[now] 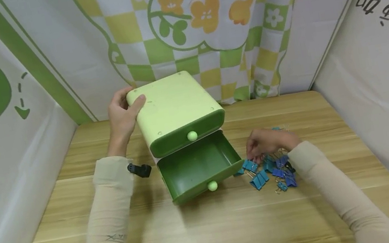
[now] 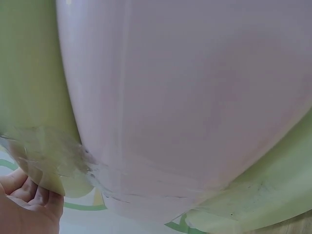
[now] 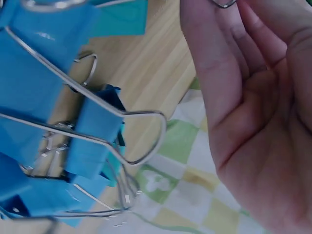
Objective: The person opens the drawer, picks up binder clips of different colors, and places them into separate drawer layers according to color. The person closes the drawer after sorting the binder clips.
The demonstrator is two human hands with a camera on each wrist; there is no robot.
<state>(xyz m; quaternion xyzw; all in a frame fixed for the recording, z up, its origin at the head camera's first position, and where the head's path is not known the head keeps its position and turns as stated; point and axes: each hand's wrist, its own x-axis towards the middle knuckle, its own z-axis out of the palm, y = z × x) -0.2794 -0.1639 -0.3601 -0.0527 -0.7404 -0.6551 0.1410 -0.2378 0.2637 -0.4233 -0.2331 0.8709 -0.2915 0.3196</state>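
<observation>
Two-handed work at a small green drawer unit (image 1: 175, 103). The unit is gripped at its rear left corner by the left hand (image 1: 123, 114), the thumb laid on the top panel and the fingers bent over the edge. The upper drawer (image 1: 172, 140), to the right of the left hand and nearer the body, is closed; beneath it the lower drawer (image 1: 191, 193) stands extended, and no clip is seen on its floor. By the right hand (image 1: 264, 141), just beyond the drawer's right side, the wire handle of a blue binder clip (image 1: 250, 165) appears to be pinched between thumb and fingers; the handle is only partly shown in the right wrist view. Other binder clips (image 1: 259, 180), in teal and darker blue, are scattered on the wooden tabletop (image 1: 236, 227) under and around the right hand, mostly on its near side. The step in hand is judged to be the picking up of a clip while the unit is steadied. For the next move, a firm pinch, a lift clear of neighbouring handles, and a short leftward carry over the drawer's rim would be called for.
</observation>
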